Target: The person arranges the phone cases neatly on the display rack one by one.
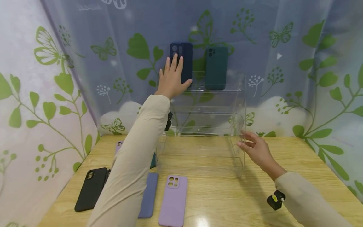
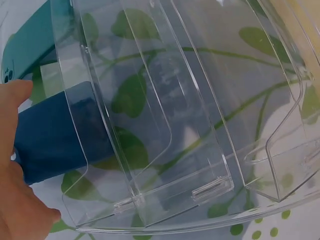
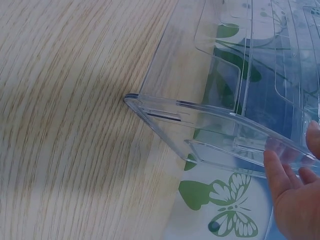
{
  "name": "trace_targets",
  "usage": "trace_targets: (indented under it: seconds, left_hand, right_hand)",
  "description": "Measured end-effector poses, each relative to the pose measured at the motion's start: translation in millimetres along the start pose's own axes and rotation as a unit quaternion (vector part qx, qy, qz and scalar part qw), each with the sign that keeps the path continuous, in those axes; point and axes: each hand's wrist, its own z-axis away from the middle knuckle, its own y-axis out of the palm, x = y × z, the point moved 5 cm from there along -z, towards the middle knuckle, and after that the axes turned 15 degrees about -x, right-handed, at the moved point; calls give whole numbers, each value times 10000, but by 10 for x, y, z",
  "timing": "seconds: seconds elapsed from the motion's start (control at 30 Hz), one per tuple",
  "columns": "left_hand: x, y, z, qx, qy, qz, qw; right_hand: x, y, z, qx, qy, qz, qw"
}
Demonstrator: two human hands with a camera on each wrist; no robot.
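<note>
Phone cases look to be going onto display, and the step in hand seems to be setting the navy case (image 1: pixel 187 64) in place on the top tier of a clear rack (image 1: pixel 215 109). It stands there upright, left of a green case (image 1: pixel 216 69), the two apart with a gap between them. The next move probably calls for taking the hand away gently, so that the navy case does not tip, then fetching another from the table (image 1: pixel 215 198). A purple case (image 1: pixel 173 201), a blue case (image 1: pixel 148 197) and a black case (image 1: pixel 90 189) lie there in front and to the left; others are half hidden behind the sleeve (image 1: pixel 129 160).

The left arm reaches far forward and up across the left of the rack. The left hand (image 1: pixel 171 78) lies over the navy case with fingers straight and spread, tips pointing up and thumb out to the right; it is not clenched round anything, so any hold is a light press.

The right arm comes in low from the right, wrist bent inward. The right hand (image 1: pixel 258 151) is at the rack's right side panel, thumb and fingers near its front edge, seemingly to steady it. I cannot tell whether they pinch that edge or only rest against it.
</note>
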Motion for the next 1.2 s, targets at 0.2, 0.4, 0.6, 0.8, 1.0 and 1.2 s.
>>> trace_targets:
  seconds: [0.2, 0.4, 0.6, 0.8, 1.0, 1.2]
  left_hand:
    - [4, 32, -2, 262, -79, -77, 9996]
    - [-1, 32, -19, 375, -112, -172, 9991]
    - [19, 32, -49, 396, -114, -212, 9989]
    - [34, 20, -67, 495, -132, -227, 9984]
    - [35, 29, -65, 686, -146, -225, 9973]
    - [24, 70, -43, 791, -92, -275, 9964]
  right_hand:
    - [-1, -10, -2, -59, -42, 48, 10000]
    - [-4, -20, -13, -104, -133, 101, 9998]
    - [2, -11, -15, -123, -159, 132, 9997]
    - [3, -12, -18, -150, -125, 140, 9997]
    - [-9, -16, -15, -155, -96, 182, 9997]
    - [-15, -24, -5, -185, -110, 288, 9994]
